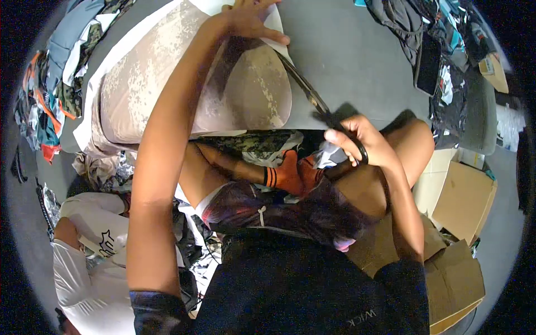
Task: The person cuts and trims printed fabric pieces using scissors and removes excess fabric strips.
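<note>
My right hand [365, 142] grips the dark handles of a pair of long scissors [314, 99]. Their blades point up and left, with the tips at the right edge of a beige, blotchy-patterned fabric [162, 72]. White sheet material [282, 22] shows along the edges of that fabric. Over its upper part lies my left hand [248, 22], thumb stretched out to the right near the scissor tips; the other fingers are partly cut off by the frame's top. Whether the blades are fully closed is hard to make out.
The grey work surface [357, 61] carries a phone [427, 70] and dark cloth scraps [393, 22] at right. Piled cloth [58, 78] lies at far left. A person in a white shirt [97, 262] is at lower left. Cardboard boxes [455, 279] stand at lower right.
</note>
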`<move>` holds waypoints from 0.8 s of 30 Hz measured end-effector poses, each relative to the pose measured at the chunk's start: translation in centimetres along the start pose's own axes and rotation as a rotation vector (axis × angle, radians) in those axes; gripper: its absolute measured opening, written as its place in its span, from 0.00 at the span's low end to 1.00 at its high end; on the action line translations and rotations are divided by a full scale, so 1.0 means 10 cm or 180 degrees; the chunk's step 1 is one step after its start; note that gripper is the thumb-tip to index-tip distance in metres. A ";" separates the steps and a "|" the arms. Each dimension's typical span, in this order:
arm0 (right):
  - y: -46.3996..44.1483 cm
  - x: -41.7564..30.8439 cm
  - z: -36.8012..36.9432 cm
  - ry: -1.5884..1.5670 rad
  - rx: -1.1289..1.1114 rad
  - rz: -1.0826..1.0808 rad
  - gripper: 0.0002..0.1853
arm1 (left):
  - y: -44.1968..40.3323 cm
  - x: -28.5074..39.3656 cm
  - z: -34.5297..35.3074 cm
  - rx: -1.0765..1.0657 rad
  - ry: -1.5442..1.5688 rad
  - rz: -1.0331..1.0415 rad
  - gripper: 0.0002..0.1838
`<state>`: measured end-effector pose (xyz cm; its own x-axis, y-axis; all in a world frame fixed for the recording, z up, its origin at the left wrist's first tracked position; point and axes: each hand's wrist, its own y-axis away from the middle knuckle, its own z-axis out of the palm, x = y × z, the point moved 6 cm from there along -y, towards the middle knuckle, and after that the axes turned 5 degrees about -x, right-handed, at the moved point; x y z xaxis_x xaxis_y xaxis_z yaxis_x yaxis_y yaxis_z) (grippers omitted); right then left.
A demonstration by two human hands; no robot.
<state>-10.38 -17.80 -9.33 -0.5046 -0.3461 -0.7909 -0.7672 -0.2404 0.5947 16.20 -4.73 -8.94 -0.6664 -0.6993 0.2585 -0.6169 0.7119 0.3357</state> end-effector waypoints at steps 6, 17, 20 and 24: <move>-0.07 -0.02 -0.01 -0.0046 -0.0234 -0.0131 0.30 | -0.12 -0.34 -0.14 0.0184 0.1717 0.0658 0.46; -0.23 -0.13 -0.12 0.0260 0.0116 0.0047 0.32 | -0.17 -0.20 -0.09 0.0201 0.0710 0.0588 0.48; -0.21 -0.16 -0.13 0.0233 0.0133 0.0098 0.32 | -0.14 -0.16 -0.11 0.0087 0.0555 0.0530 0.51; -0.22 -0.16 -0.16 0.0357 0.0201 0.0178 0.32 | -0.14 -0.17 -0.05 0.0253 0.0291 0.0452 0.53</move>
<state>-7.27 -18.19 -9.13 -0.5025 -0.4575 -0.7336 -0.7643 -0.1616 0.6243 18.39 -4.59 -9.44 -0.7105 -0.5918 0.3807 -0.5529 0.8041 0.2184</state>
